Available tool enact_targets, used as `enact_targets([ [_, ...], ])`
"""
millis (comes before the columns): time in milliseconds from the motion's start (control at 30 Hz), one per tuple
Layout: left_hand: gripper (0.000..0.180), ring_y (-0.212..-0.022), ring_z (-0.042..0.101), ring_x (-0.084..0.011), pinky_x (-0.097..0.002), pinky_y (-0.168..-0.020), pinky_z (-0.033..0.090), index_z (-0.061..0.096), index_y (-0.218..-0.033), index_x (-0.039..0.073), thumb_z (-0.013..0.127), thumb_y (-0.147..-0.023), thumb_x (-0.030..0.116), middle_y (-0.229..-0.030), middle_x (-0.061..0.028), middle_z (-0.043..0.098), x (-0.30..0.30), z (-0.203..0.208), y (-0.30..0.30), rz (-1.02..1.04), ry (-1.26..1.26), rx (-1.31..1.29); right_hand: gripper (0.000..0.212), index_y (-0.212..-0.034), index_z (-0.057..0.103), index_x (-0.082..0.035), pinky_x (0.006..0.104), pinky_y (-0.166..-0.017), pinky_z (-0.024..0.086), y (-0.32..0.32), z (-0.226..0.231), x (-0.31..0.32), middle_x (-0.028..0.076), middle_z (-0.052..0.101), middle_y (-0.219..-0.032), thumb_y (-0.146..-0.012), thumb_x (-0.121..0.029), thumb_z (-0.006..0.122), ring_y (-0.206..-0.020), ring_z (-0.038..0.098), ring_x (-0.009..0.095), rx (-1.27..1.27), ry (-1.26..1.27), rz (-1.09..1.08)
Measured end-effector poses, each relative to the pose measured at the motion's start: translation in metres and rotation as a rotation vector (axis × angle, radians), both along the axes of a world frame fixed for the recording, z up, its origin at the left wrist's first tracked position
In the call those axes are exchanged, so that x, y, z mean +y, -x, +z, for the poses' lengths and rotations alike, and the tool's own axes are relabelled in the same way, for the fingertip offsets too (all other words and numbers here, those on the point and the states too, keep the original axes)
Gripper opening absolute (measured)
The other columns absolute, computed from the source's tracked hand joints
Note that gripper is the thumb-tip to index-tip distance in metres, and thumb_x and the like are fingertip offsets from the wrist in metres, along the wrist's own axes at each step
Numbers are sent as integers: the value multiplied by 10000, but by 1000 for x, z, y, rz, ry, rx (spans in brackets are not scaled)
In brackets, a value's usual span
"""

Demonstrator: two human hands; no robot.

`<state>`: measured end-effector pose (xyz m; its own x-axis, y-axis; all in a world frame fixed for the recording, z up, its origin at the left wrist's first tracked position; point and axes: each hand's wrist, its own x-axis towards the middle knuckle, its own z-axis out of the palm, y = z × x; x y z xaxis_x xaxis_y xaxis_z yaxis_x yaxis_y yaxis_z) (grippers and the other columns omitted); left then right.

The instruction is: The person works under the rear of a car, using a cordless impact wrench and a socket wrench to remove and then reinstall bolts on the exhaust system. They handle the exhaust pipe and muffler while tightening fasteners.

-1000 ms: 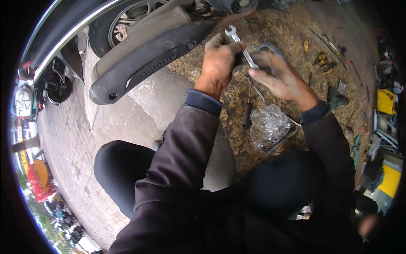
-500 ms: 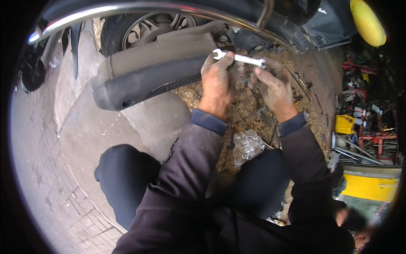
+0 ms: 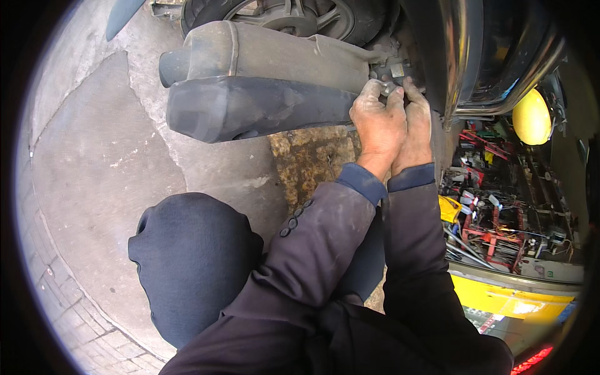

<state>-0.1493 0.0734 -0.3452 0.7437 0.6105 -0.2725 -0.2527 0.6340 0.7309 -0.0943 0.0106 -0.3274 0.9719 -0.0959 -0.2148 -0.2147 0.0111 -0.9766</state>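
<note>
My left hand (image 3: 380, 122) is closed at the front end of a scooter's exhaust muffler (image 3: 262, 106). Between its fingertips shows a short shiny metal piece, the visible end of the wrench (image 3: 387, 87); the rest is covered by the fingers. Pressed alongside is my right hand (image 3: 417, 119), fingers bent in toward the same spot. Whatever those right fingers grip is hidden. Both hands are close to a dirty metal part (image 3: 397, 69) of the scooter, just beyond the fingertips.
Behind the muffler stands the rear wheel (image 3: 294, 15). Dark bodywork with a chrome rail (image 3: 453, 62) rises to the right of my hands. A stained brown board (image 3: 306, 159) lies below them. Farther right are a red tool rack (image 3: 500, 231) and a yellow rounded object (image 3: 531, 117).
Both hands have moved to the muffler's front end, from holding the wrench up in open view. My hands are closer together, and the view has shifted, with bodywork now at the right.
</note>
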Motion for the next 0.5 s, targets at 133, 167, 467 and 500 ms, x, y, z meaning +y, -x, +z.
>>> enact_targets([
  [133,172,-867,676,-406,-440,-793,539,630,-921,-41,689,-831,93,-919,-243,683,6,5,2,16,-77,13,226,-1011,680,-33,316,-819,526,-40,-11,-13,49,683,-927,-990,-245,607,-877,644,185,1,121,150],
  [167,207,-918,669,-421,-453,-820,537,627,-962,-50,685,-830,98,-974,-262,675,8,7,3,16,-108,15,221,-1007,680,-33,324,-830,526,-56,-15,-19,47,686,-939,-984,-241,609,-879,643,188,-15,183,244],
  [467,269,-1001,605,-437,-492,-896,480,585,-1056,-56,646,-842,93,-1020,-249,629,30,8,8,-85,-285,45,483,-1254,619,26,456,-1097,386,-169,-48,-62,291,580,-1350,-1000,-369,504,-1290,517,449,-882,1525,151],
  [500,259,-999,606,-438,-493,-893,481,584,-1046,-55,645,-841,91,-1021,-248,629,30,7,7,-81,-288,49,481,-1263,614,23,458,-1102,381,-169,-49,-63,292,575,-1356,-998,-364,507,-1293,513,451,-888,1497,161],
])
